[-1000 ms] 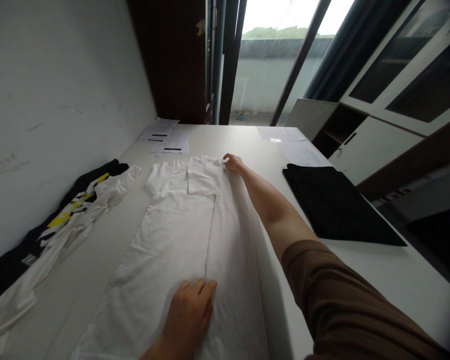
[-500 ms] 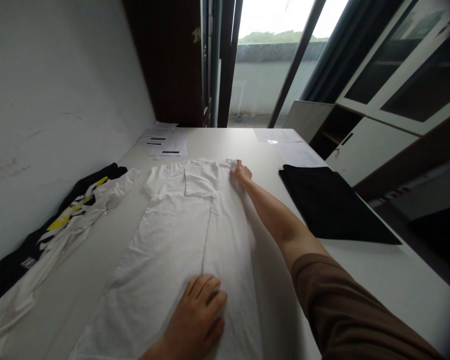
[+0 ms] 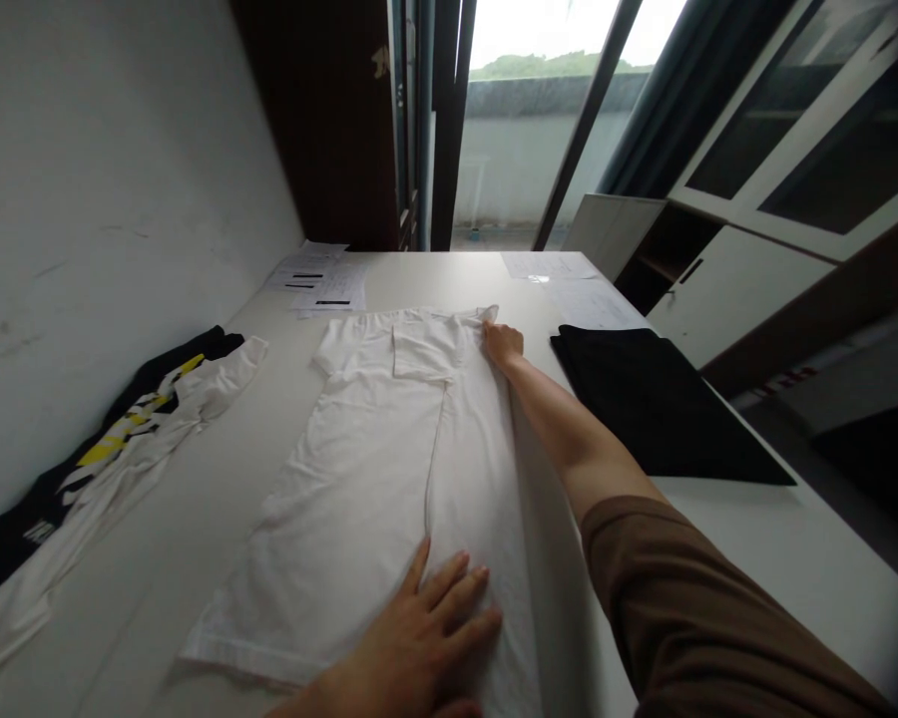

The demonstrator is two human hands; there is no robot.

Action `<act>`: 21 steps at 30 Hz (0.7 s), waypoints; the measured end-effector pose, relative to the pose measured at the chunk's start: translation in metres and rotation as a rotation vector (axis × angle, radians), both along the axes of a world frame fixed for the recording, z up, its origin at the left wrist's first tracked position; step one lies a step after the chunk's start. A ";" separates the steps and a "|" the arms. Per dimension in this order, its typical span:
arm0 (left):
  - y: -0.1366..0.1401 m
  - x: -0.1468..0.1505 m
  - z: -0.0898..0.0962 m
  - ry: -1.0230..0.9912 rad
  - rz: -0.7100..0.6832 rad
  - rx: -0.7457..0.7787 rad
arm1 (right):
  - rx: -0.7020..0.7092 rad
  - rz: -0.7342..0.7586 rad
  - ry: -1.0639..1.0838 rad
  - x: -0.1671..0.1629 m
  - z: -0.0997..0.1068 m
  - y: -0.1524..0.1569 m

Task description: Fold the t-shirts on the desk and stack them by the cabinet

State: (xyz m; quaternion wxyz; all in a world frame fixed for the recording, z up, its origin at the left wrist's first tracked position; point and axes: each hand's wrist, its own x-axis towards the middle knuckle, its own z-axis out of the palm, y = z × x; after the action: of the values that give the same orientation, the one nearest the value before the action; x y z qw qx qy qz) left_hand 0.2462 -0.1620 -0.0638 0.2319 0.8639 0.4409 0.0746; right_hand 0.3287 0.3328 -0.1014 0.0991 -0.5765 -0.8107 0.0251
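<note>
A white T-shirt point(image 3: 359, 449) lies on the white table point(image 3: 688, 558), its right side folded inward so that one sleeve lies across the body. At the far right corner of the shirt, by the collar and shoulder, my right hand point(image 3: 503, 345) is closed on the cloth, and a small tip of fabric sticks up there. My left hand point(image 3: 438, 623) rests flat with spread fingers on the folded part near the hem. That hand and forearm cover part of the shirt's lower edge.
Along the left wall lie a black garment with yellow marks point(image 3: 112, 444) and a crumpled white garment point(image 3: 165, 449). A folded black cloth point(image 3: 666, 404) is at the right. Papers point(image 3: 329, 284) lie at the far left, more papers point(image 3: 576, 284) at the far right.
The shirt has shifted to the right and slightly away, and its left hem corner now shows. My right hand moved right with the cloth. My left hand moved right and its fingers spread flat.
</note>
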 end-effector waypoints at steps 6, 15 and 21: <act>0.019 0.043 -0.019 -0.066 0.036 0.042 | 0.069 -0.113 0.073 0.028 0.010 0.017; 0.024 -0.041 -0.008 0.116 0.551 0.254 | -0.190 -0.189 0.186 0.053 0.013 0.023; 0.027 -0.151 -0.019 0.348 1.045 0.345 | -0.172 0.000 0.204 0.083 -0.001 -0.055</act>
State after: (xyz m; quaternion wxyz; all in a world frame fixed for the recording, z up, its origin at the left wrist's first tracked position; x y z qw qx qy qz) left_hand 0.0952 -0.1347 -0.0832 -0.0558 0.5564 0.8221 0.1069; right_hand 0.4116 0.2774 -0.1027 0.1312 -0.5774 -0.7912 0.1529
